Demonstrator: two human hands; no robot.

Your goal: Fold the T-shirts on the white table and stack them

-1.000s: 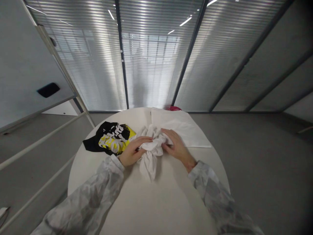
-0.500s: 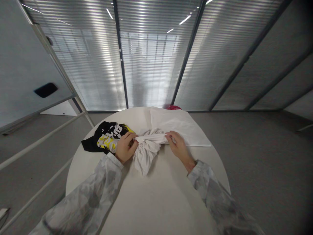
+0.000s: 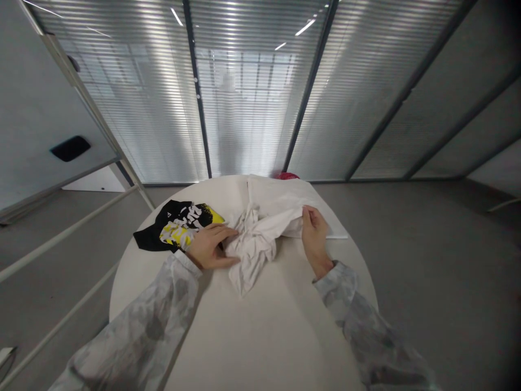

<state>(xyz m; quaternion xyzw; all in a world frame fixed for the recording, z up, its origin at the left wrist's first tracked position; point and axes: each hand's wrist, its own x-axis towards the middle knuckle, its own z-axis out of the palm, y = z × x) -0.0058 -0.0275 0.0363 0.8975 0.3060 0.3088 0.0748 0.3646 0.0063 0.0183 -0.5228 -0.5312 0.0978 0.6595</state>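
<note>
A crumpled white garment (image 3: 254, 244) lies in the middle of a round white table (image 3: 252, 331). My left hand (image 3: 209, 247) lies flat on the table, fingers stretched out against the garment's left side. My right hand (image 3: 313, 236) pinches an edge of the same garment and draws it out to the right. Both arms wear pale mottled sleeves.
A black, yellow and white printed garment (image 3: 177, 231) lies left of my left hand. A flat folded white cloth (image 3: 285, 198) sits at the far side of the table, with something red (image 3: 286, 176) behind it. Glass walls with blinds stand beyond; a white rail runs at left.
My right hand has moved rightward, pulling part of the white garment out. My left hand has let go of its grip and now lies flat beside the bundle.
</note>
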